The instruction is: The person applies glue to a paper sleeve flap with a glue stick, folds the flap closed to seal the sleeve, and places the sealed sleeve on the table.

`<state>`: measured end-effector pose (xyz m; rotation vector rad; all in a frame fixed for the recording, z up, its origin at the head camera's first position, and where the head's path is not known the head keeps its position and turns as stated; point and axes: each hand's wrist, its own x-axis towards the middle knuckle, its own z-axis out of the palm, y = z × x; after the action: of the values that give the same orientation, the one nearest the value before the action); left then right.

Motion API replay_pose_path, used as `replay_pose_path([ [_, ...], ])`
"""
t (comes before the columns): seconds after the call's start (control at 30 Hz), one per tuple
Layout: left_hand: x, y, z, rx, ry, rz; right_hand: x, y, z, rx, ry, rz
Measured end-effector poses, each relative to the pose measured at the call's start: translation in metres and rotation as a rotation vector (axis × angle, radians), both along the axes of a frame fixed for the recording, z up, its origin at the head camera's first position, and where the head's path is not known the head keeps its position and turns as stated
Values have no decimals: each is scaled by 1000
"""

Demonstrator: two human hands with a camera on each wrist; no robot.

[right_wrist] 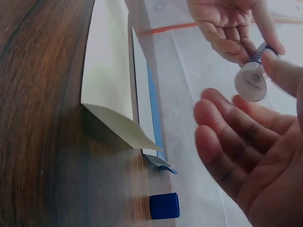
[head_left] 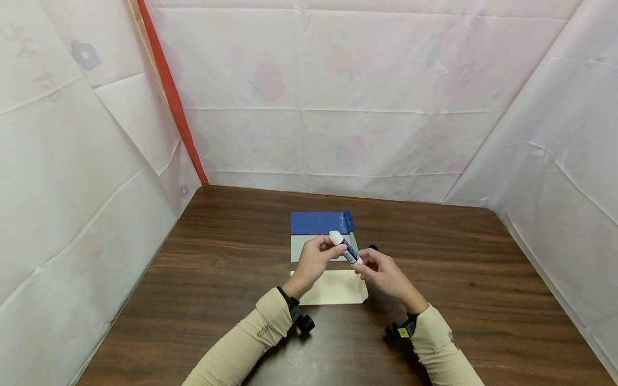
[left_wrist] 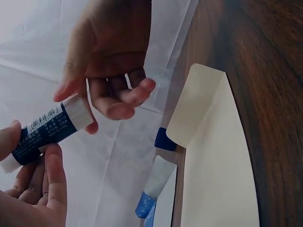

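Observation:
A white and dark-blue glue stick [head_left: 348, 251] is held tilted above the papers, between both hands. My left hand [head_left: 314, 262] grips its barrel with thumb and fingers. My right hand [head_left: 383, 273] pinches the white bottom end [right_wrist: 251, 82] between thumb and index finger, its other fingers loosely bent. Underneath lies a cream envelope [head_left: 333, 287], its side flap [left_wrist: 196, 104] raised at the right. Behind it are a pale grey envelope [head_left: 299, 248] and a blue envelope [head_left: 316, 222], whose flap [head_left: 347, 221] carries whitish smears. My hands partly cover the grey one.
A blue cap [right_wrist: 164, 206] stands on the dark wooden table [head_left: 232, 252], right of the envelopes. White patterned sheeting [head_left: 338, 80] hangs behind the table and along both sides. A red strip [head_left: 174, 96] runs down the left back corner. Each wrist wears a black camera strap [head_left: 292, 308].

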<state>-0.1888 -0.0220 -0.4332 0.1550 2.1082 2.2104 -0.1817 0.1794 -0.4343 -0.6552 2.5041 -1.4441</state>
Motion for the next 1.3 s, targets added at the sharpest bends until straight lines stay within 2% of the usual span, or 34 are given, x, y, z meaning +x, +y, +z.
replay_pose_path([
  [0.1, 1, 1, 1, 14, -6, -1, 2, -3, 0, -20, 44, -85],
  [0.27, 2, 3, 4, 8, -10, 7, 3, -5, 0, -32, 141, -139],
  [0.37, 2, 3, 4, -16, -4, 8, 2, -2, 0, -13, 142, -99],
  [0.53, 5, 2, 5, -67, 18, -5, 1, 4, 1, -6, 55, 38],
  [0.6, 5, 2, 6, -70, 22, 0, 1, 4, 2, -4, 48, 48],
  [0.83, 4, 2, 6, -48, 11, 14, 3, -3, 2, 13, 75, -107],
  [1.03, 5, 3, 6, -45, 1, 20, 4, -5, 0, 3, 125, -159],
  [1.17, 6, 2, 9, -67, 14, 22, 4, -1, 0, 16, 129, -95],
  [1.3, 7, 0, 10, -82, 27, 18, 3, 3, 1, 13, 78, 8],
])
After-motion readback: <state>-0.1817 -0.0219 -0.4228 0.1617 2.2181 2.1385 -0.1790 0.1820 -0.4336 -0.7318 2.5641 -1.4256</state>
